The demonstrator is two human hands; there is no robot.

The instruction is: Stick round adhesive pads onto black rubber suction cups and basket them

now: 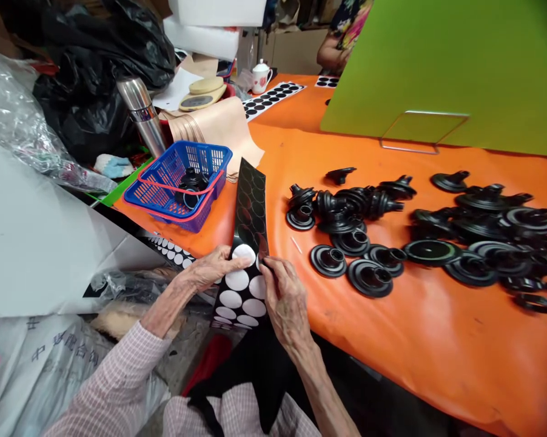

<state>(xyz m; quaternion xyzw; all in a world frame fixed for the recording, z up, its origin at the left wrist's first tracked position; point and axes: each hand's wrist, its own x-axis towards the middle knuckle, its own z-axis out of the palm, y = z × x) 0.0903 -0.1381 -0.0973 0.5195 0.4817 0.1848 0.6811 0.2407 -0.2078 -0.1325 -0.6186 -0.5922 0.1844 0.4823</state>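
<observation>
A black sticker sheet [250, 206] stands tilted at the near edge of the orange table [437, 340]. Its lower part shows white round gaps where discs have come off. My left hand [214, 268] grips the sheet's left edge, thumb pressed on a white circle. At the sheet's right edge, my right hand [282, 294] pinches with thumb and forefinger; whether a black disc is between them I cannot make out. A pile of black round plastic parts [419, 233] lies on the table to the right.
A blue basket [177, 185] with black parts sits left of the sheet. Behind it are a steel flask [142, 115], tan paper, another disc sheet [273, 97] and a cup [259, 76]. A green board [446, 67] stands at the back right, with another person's arm [332, 54] beyond.
</observation>
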